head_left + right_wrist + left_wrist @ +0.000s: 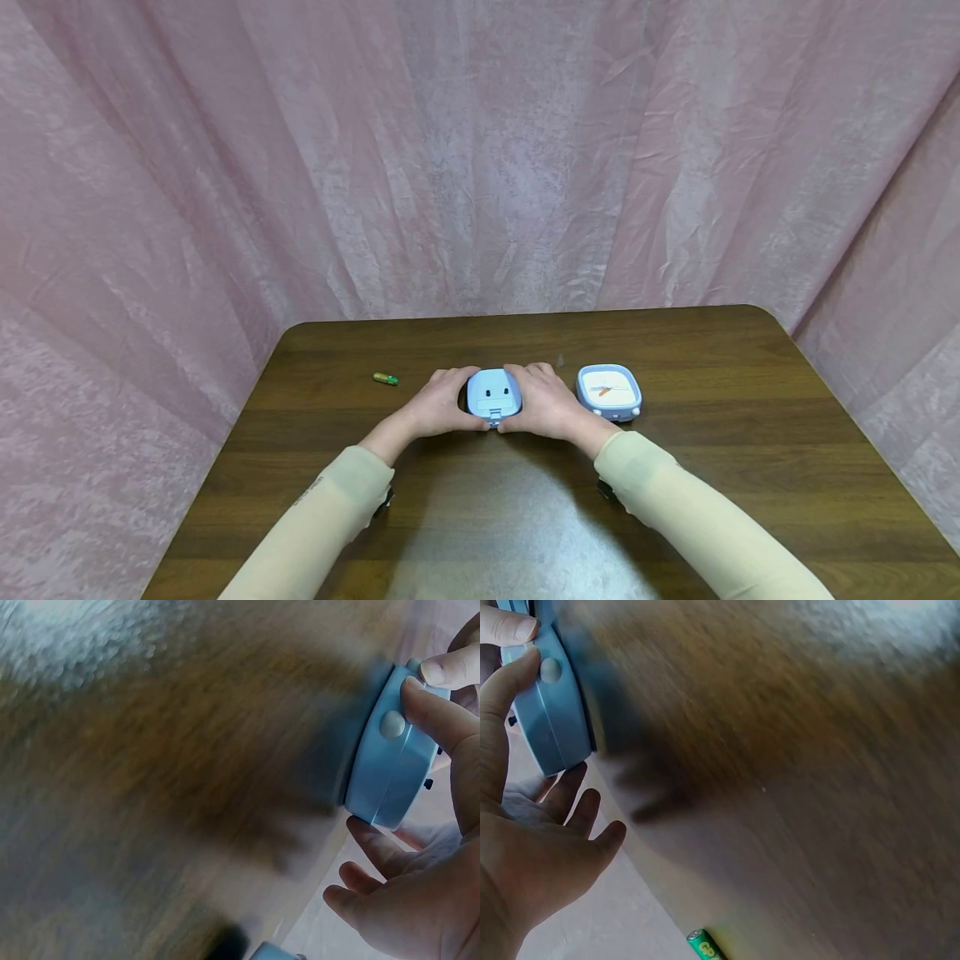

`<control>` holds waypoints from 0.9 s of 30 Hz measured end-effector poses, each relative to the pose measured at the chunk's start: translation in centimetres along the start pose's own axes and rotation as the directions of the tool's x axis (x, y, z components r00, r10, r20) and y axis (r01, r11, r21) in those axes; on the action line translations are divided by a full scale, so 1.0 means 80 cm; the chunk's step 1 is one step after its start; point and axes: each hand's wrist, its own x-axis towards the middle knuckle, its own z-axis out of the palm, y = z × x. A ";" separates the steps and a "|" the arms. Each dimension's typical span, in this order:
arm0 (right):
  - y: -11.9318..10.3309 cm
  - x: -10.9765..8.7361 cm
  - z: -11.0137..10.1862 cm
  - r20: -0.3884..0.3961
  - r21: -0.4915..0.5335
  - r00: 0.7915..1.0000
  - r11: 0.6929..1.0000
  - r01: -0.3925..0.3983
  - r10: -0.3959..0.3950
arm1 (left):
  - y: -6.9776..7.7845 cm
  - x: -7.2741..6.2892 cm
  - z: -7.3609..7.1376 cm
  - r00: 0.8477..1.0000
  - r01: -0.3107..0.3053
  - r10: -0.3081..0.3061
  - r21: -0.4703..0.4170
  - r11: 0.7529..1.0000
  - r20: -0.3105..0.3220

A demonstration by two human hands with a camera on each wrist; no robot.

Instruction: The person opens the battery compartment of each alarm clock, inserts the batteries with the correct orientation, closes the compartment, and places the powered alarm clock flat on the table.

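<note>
A light-blue alarm clock [494, 392] is back side up in the middle of the table, two black knobs and a battery cover showing. From its left side my left hand [447, 403] grips it, with the thumb on the near edge beside a white foot. My right hand [547, 402] holds the opposite side the same way, the thumbs close together. Whether the clock touches the wood I cannot tell. Right of that hand stands a second blue clock [609, 392], white dial upward. A green battery [386, 379] lies to the left, also visible as a GP battery [705, 944] in the left wrist view.
The brown wooden table [480, 508] has rounded far corners. Behind it and along both sides hangs a pink velvety curtain [480, 158]. Light glares off the near part of the tabletop.
</note>
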 end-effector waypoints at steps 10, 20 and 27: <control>0.004 -0.002 -0.003 0.008 0.015 1.000 1.000 -0.026 0.026 | 0.003 0.005 0.005 1.000 -0.023 0.023 -0.022 1.000 -0.004; 0.005 -0.001 -0.003 0.010 -0.001 1.000 1.000 -0.025 0.025 | 0.006 0.004 -0.002 0.999 -0.033 0.034 -0.031 0.999 0.019; 0.005 -0.001 -0.003 0.017 0.002 0.999 0.999 -0.033 0.033 | 0.003 0.007 -0.005 0.999 -0.030 0.031 -0.046 0.998 0.033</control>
